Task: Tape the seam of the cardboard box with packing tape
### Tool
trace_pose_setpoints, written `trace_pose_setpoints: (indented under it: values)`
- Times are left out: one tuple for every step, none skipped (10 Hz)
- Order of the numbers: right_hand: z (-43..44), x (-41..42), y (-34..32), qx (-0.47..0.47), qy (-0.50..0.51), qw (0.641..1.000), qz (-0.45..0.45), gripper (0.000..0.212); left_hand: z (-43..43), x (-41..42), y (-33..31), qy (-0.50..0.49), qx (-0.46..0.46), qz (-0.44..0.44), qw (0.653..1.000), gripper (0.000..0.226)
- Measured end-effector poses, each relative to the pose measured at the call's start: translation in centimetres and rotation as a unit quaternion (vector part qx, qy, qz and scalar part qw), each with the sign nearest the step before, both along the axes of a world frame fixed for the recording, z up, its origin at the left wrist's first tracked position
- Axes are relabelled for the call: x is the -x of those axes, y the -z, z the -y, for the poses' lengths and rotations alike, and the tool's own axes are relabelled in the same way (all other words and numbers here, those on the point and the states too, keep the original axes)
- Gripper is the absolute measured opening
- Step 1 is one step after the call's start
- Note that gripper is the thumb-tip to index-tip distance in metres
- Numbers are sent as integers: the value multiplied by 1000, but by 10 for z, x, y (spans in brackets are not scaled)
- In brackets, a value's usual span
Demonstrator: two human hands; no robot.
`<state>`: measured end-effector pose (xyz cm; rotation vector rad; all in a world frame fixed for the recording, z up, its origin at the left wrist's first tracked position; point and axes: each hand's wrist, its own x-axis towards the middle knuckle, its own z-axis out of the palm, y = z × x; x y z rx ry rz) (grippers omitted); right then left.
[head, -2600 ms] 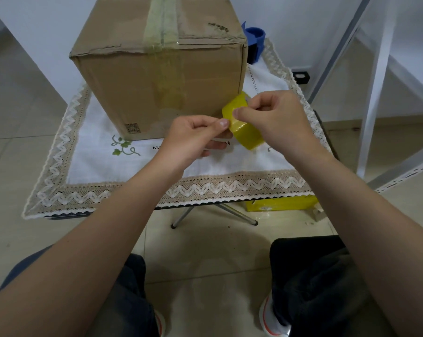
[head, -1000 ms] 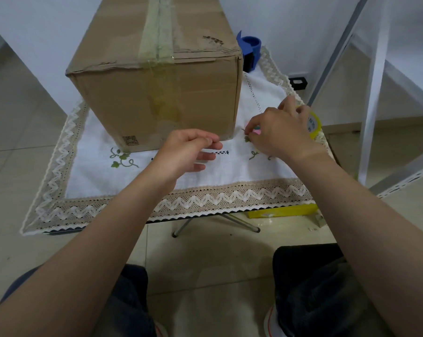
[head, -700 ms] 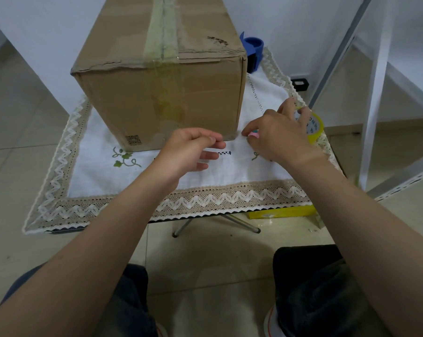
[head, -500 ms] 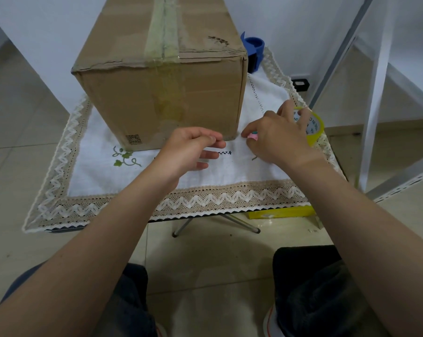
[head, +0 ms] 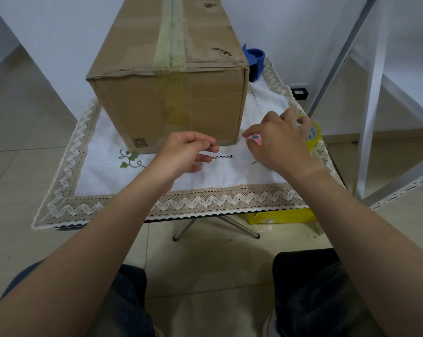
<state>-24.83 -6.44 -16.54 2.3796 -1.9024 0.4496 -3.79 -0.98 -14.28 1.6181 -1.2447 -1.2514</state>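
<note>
We see the cardboard box (head: pixel 142 103) at 12 o'clock on the surface (head: pixel 96 171), w/ a yellowish tape strip (head: pixel 171 40) along its top seam. At the box's 6 o'clock our L hand (head: pixel 186 152) hovers, thumb & forefinger tips pressed together; can't tell if anything's betw. them. At 4 o'clock our R hand (head: pixel 278 144) pinches a small pink item (head: pixel 255 139), rear fingers draped on the yellow tape roll (head: pixel 315 137).

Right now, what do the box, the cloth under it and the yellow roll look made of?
Box: matte brown cardboard, frayed creased top edge. Cloth: white woven fabric, probably cotton, with lace zigzag border. Roll: likely glossy plastic tape, slight sheen; partly hidden behind the right hand.
</note>
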Motion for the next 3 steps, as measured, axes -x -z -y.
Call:
trace_pose_setpoints:
  values:
    - [-10,6,-3,7,-26,999,37,19,-11,-12,-7,-6,17,11,1000,22]
    - [-23,9,-24,-1,-43,991,130,15,-28,-28,-30,-18,57,-3,998,23]
    - [-47,21,-72,12,-94,958,272,15,-51,-49,-76,-41,144,13,989,24]
